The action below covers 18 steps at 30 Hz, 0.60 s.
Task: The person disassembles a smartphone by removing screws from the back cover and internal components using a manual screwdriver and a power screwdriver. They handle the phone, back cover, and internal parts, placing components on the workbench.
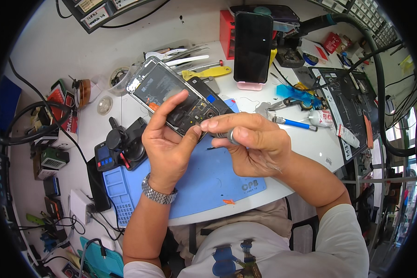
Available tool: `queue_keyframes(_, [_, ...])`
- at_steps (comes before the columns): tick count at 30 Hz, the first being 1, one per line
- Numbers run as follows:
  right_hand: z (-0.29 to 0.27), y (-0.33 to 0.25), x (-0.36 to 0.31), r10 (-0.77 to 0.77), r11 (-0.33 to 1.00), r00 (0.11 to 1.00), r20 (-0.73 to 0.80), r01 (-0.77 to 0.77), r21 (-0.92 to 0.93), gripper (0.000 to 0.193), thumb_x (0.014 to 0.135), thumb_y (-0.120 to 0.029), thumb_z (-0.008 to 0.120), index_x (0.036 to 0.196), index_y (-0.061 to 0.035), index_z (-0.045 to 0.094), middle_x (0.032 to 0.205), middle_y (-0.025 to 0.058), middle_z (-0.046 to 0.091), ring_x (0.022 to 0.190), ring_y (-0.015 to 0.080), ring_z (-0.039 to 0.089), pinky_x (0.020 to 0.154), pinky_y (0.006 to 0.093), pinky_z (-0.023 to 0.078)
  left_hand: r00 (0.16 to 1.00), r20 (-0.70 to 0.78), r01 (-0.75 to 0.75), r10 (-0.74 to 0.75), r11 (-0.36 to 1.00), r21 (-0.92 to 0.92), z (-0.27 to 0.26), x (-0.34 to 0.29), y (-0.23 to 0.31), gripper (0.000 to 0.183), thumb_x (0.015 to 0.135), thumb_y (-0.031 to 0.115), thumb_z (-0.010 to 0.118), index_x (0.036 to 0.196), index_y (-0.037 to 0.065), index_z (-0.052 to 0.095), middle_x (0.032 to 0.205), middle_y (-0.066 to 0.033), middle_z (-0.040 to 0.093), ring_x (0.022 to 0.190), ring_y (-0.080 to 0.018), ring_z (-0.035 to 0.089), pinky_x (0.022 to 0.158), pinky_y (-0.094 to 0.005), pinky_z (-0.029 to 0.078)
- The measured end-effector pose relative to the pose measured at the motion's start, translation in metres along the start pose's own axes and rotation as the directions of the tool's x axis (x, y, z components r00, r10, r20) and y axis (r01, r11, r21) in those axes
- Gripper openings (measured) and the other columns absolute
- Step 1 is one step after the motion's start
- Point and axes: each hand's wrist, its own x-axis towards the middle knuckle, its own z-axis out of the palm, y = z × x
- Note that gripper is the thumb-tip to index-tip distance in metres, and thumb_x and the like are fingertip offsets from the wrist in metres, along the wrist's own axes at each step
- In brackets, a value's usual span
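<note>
A: Doing what with the left hand (169, 139)?

B: Grasping an open phone (158, 83), pressing a thumb close to the near end and stretching a finger over the face. Holding it raised around the far edge of the blue mat (204, 185), slanting from far left to near right.

A: And with the right hand (262, 143)?

B: Pinching a small screwdriver (223, 135), by the look of it, between thumb and fingers, and aiming it left at the phone's near end. Hiding the tip, though, so leaving unclear whether touching or hovering.

A: Working at which step, judging from this?

B: Probably fitting or turning the tip at some small fastening there.

A: Calling for what next?

B: Likely bracing firmly on the left, lining up straight, and pressing gently without slipping onto the bare insides.
</note>
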Motion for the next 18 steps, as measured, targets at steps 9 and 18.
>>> queue_keyframes(9, [-0.0025,-0.0007,0.0027,0.029,0.999,0.999,0.015,-0.03,0.025,0.066,0.078,0.021,0.075,0.133,-0.0089,0.056,0.113,0.0186,0.068,0.099,0.0347,0.074,0.085,0.0407,0.065,1.0,-0.015,0.023,-0.023,1.0,-0.001,0.0001,-0.0004,-0.0014,0.062,0.081,-0.017,0.072,0.141,-0.006,0.059,0.141,-0.0146,0.06,0.128,-0.0194,0.061,0.11,-0.0348,0.051])
queue_keyframes(18, [-0.0011,-0.0001,-0.0006,0.042,0.998,0.999,0.013,-0.042,0.036,0.067,0.078,0.021,0.074,0.134,-0.0099,0.056,0.12,0.0197,0.067,0.099,0.0338,0.073,0.083,0.0408,0.063,1.0,-0.002,0.007,-0.007,1.0,0.0,0.001,-0.0005,-0.0004,0.063,0.082,-0.016,0.075,0.142,-0.006,0.058,0.14,-0.0141,0.062,0.126,-0.0192,0.062,0.109,-0.0344,0.052])
